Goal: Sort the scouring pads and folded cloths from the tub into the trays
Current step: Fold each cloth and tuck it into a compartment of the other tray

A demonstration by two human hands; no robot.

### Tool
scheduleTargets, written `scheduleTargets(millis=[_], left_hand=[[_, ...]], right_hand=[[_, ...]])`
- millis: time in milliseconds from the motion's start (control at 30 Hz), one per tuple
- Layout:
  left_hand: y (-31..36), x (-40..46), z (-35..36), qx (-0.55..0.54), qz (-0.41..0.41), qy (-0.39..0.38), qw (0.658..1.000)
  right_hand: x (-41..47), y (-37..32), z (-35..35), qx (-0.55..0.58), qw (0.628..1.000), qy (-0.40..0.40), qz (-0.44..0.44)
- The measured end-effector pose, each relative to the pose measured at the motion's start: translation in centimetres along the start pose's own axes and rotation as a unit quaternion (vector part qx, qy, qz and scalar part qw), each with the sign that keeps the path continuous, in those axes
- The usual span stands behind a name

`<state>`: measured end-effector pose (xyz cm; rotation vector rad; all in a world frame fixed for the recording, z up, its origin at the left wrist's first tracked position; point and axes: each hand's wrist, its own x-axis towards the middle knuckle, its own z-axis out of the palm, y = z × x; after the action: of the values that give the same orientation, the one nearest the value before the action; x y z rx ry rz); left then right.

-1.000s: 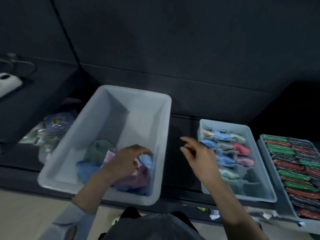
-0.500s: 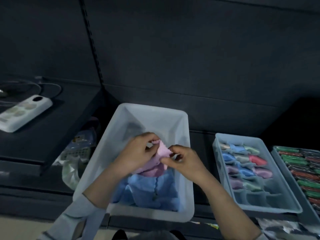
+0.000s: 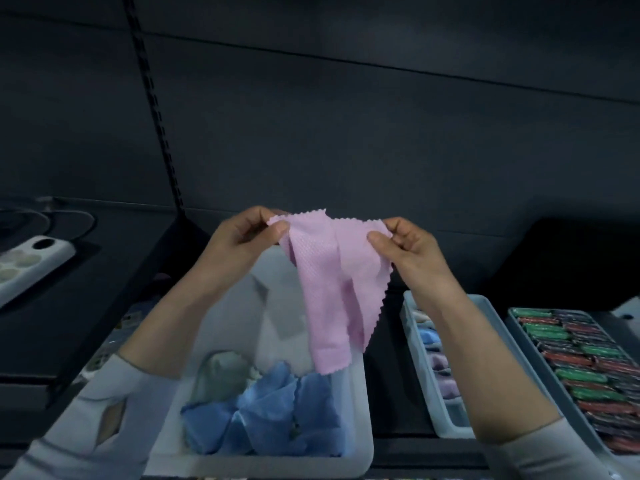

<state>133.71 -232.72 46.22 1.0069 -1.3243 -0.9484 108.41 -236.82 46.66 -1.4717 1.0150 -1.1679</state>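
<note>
Both hands raised above the tub (image 3: 363, 410), each pinching a top corner of one pink cloth (image 3: 332, 282). Left hand (image 3: 242, 237): thumb and forefinger nipped on the left corner. Right hand (image 3: 408, 244): thumb and fingers nipped on the right corner. Cloth hangs open between them, partly creased, zigzag-cut edges, lower end dangling over the tub's right half, not touching the contents.

Tub, pale plastic, sits on a dark shelf (image 3: 388, 393). Inside, near its front: blue cloths (image 3: 270, 420) heaped loosely; a pale green cloth (image 3: 221, 372) just behind them at the left.

Right of the tub, apart from it, a divided tray (image 3: 446, 424) with folded cloths in blue, lilac and pale tones standing in its compartments; right forearm covers much of it. Just beside that, at the shelf's right end, a second tray (image 3: 519, 327) packed with rows of green, red and dark pads (image 3: 588, 368).

Far left, on a separate shelf, a white power strip (image 3: 31, 261) with cable.
</note>
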Motion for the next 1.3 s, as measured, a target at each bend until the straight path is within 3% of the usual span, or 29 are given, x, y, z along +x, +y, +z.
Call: scheduleTargets(millis=[167, 400, 533, 767, 867, 967, 1033, 1133, 1200, 1300], left_hand=[[0.0, -0.1, 0.0, -0.004, 0.023, -0.014, 1.0], [-0.3, -0.1, 0.6, 0.119, 0.067, -0.054, 0.989], [0.2, -0.1, 0.8, 0.185, 0.075, -0.027, 0.979], [-3.1, -0.7, 4.2, 0.367, 0.037, -0.063, 0.927], [-5.2, -0.4, 4.3, 0.396, 0.038, -0.043, 0.917], [-6.5, -0.5, 3.3, 0.355, 0.023, -0.046, 0.933], [-5.7, -0.7, 3.6, 0.252, 0.027, -0.116, 0.96], [-4.1, -0.4, 4.6, 0.147, 0.008, -0.191, 0.97], [-3.9, -0.1, 4.5, 0.133, -0.032, -0.194, 0.971], [-5.1, -0.4, 3.0, 0.163, -0.063, -0.189, 0.966]], right_hand=[[0.2, -0.6, -0.5, 0.005, 1.0, 0.023, 0.015], [0.3, -0.9, 0.9, 0.002, 1.0, 0.011, 0.02], [0.3, -0.6, 2.0, -0.032, 0.999, -0.009, 0.031], [1.3, -1.3, 3.4, -0.038, 0.998, -0.048, 0.011], [1.5, -1.7, 3.0, -0.023, 0.998, -0.061, -0.009], [1.5, -2.3, 1.6, -0.018, 0.995, -0.096, -0.023], [1.4, -2.6, 1.0, -0.052, 0.988, -0.145, -0.017], [1.3, -2.6, 0.9, -0.093, 0.976, -0.199, -0.012], [1.3, -2.5, 0.8, -0.081, 0.98, -0.179, -0.014], [1.6, -1.9, -0.1, -0.052, 0.997, -0.057, -0.027]])
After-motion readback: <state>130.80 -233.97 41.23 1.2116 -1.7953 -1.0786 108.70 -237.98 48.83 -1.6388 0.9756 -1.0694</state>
